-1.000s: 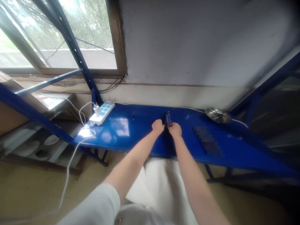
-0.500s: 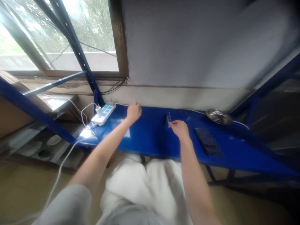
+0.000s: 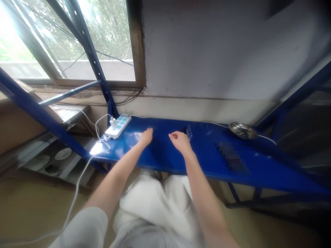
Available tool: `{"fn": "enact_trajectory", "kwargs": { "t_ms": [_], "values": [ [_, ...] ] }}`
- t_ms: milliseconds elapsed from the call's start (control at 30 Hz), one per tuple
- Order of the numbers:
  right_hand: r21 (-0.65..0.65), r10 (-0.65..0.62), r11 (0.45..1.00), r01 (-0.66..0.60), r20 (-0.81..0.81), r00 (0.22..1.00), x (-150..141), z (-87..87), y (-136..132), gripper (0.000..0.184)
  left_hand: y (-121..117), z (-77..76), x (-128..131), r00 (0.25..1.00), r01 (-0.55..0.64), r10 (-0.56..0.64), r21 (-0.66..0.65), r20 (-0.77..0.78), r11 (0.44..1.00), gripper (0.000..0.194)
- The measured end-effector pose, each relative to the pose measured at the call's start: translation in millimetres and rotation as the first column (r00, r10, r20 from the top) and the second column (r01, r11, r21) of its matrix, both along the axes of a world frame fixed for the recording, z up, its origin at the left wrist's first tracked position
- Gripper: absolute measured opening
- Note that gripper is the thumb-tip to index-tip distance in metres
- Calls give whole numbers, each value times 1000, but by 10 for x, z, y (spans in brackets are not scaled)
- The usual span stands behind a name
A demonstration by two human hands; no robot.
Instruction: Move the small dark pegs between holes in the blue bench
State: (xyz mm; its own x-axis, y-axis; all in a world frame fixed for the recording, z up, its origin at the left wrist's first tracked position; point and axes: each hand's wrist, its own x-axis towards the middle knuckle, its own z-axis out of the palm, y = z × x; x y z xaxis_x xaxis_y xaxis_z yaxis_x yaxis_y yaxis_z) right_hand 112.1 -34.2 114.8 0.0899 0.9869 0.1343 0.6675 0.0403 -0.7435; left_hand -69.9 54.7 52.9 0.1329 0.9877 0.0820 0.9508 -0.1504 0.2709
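Over the blue tabletop (image 3: 165, 156), my right hand (image 3: 181, 141) has thumb and forefinger pinched together; whatever is between them is too small to make out. Just behind it lies a clear plastic strip with a row of bumps (image 3: 189, 131), partly covered by the hand, with a small black object (image 3: 184, 129) against its left side. My left hand (image 3: 147, 136) is low over the table to the left, its fingers curled together and their tips mostly hidden. Anything held there cannot be made out. A gap separates the two hands.
A white power strip (image 3: 118, 126) with a plug and cables sits at the left end. On the right are a shiny metal bowl (image 3: 242, 130) and a blurred-out phone-shaped object (image 3: 231, 156). Tiny bits (image 3: 204, 126) lie near the wall. Blue frame posts (image 3: 97, 69) rise at left.
My right hand has left the clear strip and moved left, toward my left hand. My left hand has come back from near the wall, closer to me. The view has shifted slightly.
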Motion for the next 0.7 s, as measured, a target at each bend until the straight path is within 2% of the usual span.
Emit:
{"fn": "enact_trajectory", "kwargs": {
  "t_ms": [67,100,167,233,300,367,433,567,700],
  "values": [
    [2,14,1000,-14,-24,1000,-30,-55,4,20,-5,10,1,972,-39,43,-22,233,999,20],
    [4,7,1000,-7,-35,999,-43,-87,9,21,-26,28,19,926,-55,64,-37,371,998,18],
    [-9,-38,999,37,-54,998,-73,-150,25,26,-117,95,87,770,-56,86,-67,632,996,22],
    [-48,-90,995,86,-81,993,-114,-192,39,34,-270,194,183,584,-5,69,-81,809,997,24],
    [-78,-100,993,91,-118,988,-164,-204,38,44,-460,306,279,428,64,17,-49,904,997,23],
    [-63,-69,996,59,-160,985,-216,-189,16,53,-651,404,350,330,97,-31,-1,943,995,22],
    [-13,-41,999,40,-227,973,-260,-161,-26,57,-808,469,385,271,101,-51,25,961,995,22],
    [80,3,996,34,-427,904,-302,-89,-135,55,-995,526,378,230,86,-79,61,970,994,25],
    [142,63,990,3,-460,886,-291,21,-258,51,-1091,621,353,188,66,-68,57,980,996,28]
  ]
}}
